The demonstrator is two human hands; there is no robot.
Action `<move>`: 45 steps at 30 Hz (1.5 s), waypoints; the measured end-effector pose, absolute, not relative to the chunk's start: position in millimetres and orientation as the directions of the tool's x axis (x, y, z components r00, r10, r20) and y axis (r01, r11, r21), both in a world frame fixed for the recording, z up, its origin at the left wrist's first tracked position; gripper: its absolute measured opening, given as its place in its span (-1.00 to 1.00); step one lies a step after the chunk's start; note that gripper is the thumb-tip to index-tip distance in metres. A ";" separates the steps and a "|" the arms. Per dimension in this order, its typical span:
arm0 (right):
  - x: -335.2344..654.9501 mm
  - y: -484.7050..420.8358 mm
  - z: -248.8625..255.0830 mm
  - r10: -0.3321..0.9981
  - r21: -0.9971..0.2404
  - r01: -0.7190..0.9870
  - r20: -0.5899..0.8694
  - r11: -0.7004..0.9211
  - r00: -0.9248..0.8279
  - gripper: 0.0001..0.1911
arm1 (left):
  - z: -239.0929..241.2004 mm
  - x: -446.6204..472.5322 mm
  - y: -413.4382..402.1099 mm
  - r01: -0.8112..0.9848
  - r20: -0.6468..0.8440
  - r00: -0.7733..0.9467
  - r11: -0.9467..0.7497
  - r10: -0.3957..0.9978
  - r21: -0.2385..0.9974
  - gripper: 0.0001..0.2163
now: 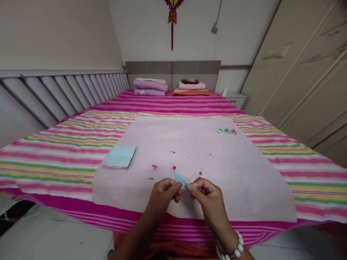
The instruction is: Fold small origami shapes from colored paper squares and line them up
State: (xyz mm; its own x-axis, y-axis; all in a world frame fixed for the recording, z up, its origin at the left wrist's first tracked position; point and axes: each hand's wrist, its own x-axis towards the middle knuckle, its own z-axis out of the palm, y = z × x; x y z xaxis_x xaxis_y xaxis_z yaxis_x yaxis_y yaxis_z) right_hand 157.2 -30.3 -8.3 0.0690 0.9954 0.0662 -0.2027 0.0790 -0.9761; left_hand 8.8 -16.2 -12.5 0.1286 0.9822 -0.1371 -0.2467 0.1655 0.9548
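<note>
Between my two hands is a small piece of light blue origami paper, folded to a triangle with one point up. My left hand pinches its left edge between thumb and fingers. On the opposite side, my right hand grips the lower right corner the same way; a white bead bracelet circles that wrist. Both hands are just above a large pale sheet spread on the bed. A stack of square paper, light blue on top, lies at the sheet's left side.
Three small folded paper shapes, green, blue and pink, sit at the sheet's far right. Small red marks or scraps dot its middle. Folded bedding is stacked by the headboard. A bed rail runs along the left.
</note>
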 end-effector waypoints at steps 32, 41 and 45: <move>150.9 -19.7 -19.8 0.978 -0.979 -0.010 0.204 0.204 0.051 -0.89 | -1.9 13.1 -25.7 0.266 0.120 0.165 -0.162 0.979 0.950 -0.72; 157.9 -20.5 -20.0 0.974 -0.970 -0.098 0.224 0.222 -0.013 -0.84 | -5.6 11.8 -25.5 0.092 0.062 0.096 -0.071 0.993 0.993 -0.70; 160.1 -21.6 -17.4 0.963 -0.950 -0.174 0.269 0.260 -0.032 -0.85 | -4.6 10.2 -24.9 -0.106 -0.018 0.119 0.031 0.993 0.994 -0.74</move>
State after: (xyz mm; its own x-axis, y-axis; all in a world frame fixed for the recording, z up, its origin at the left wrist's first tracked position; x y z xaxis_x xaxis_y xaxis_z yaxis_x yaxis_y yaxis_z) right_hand 160.1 -21.6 -17.4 -0.0317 0.9625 0.2694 -0.1738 0.2601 -0.9498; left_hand 10.2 -24.9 -4.6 0.1194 0.9927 -0.0182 -0.1064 0.0310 0.9938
